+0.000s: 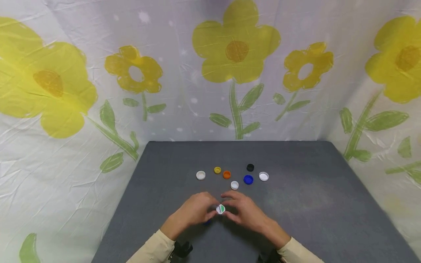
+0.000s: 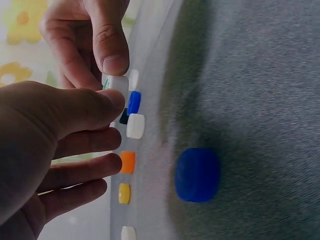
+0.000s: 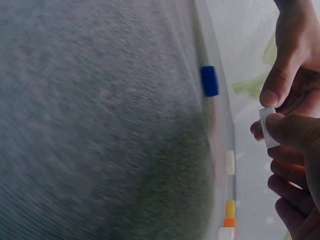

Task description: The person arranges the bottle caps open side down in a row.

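Observation:
A small white bottle cap (image 1: 220, 209) with a green mark on its top is held above the table between both hands. My left hand (image 1: 197, 209) pinches one side of it with the thumb and fingers. From the opposite side my right hand (image 1: 246, 210) pinches it too. In the left wrist view the white cap (image 2: 117, 84) sits between the two thumbs; the right wrist view shows the cap's side (image 3: 269, 128). On the table below the left hand lies a blue cap (image 2: 198, 175), mostly hidden by that hand in the head view.
Beyond the hands, several caps lie on the grey table (image 1: 158, 190): off-white (image 1: 200, 175), yellow (image 1: 217, 170), orange (image 1: 227, 174), small white (image 1: 234, 185), blue (image 1: 248, 179), black (image 1: 250, 167) and white (image 1: 264, 176). A flower-printed curtain (image 1: 184, 109) surrounds the table's back and sides.

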Available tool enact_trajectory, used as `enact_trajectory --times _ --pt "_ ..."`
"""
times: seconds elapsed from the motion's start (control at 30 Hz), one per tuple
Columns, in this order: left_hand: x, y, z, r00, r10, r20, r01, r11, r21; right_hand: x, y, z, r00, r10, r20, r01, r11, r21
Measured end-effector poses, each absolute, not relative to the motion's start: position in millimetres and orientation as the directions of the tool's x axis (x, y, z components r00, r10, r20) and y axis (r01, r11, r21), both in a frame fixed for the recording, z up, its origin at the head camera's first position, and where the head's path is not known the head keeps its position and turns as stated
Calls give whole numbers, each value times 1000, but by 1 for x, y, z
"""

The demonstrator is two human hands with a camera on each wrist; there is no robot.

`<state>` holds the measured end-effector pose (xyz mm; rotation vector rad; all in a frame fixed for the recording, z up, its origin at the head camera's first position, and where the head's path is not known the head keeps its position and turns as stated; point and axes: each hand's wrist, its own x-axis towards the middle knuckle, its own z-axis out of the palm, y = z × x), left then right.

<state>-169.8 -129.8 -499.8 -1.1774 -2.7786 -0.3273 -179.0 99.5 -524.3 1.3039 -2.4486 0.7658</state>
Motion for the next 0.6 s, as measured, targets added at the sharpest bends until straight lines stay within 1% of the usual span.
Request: enact_trajectory --times 0.2,0.4,0.6 --pt "-166 -127 -510 -670 726 154 742 660 114 -175 99 -533 -584 -715 384 -808 470 -355" --pt "-163 -125 -521 -673 730 116 740 664 109 -171 98 -542 -574 -736 360 -814 465 -347" --pt "-162 -124 -528 -659 740 131 751 657 69 -169 96 -547 -585 -746 319 -804 484 -345"
